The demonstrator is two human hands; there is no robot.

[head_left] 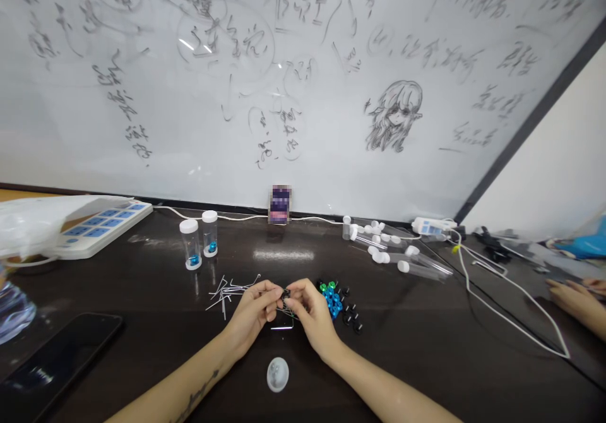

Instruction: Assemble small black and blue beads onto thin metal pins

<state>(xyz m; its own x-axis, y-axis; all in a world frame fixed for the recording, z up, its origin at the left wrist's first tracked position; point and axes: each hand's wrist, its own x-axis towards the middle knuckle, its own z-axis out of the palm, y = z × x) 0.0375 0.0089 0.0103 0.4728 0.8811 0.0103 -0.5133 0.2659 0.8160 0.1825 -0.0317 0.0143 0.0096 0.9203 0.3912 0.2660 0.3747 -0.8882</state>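
My left hand [255, 309] and my right hand [310, 309] meet at the middle of the dark table [426, 347]. Both pinch one small black part [286, 295] between their fingertips. A bent thin metal wire [283, 326] lies just below the two hands. A heap of thin metal wires [230, 290] lies left of my left hand. A cluster of blue, green and black beads [337, 303] sits right of my right hand. A round white cap [277, 374] lies between my forearms.
Two upright capped vials [199, 241] holding blue beads stand at the back left. Several empty capped tubes [392, 252] lie at the back right. A white power strip [101, 221], a black phone [57, 363], white cables [502, 297] and another person's hand [575, 303] surround the area.
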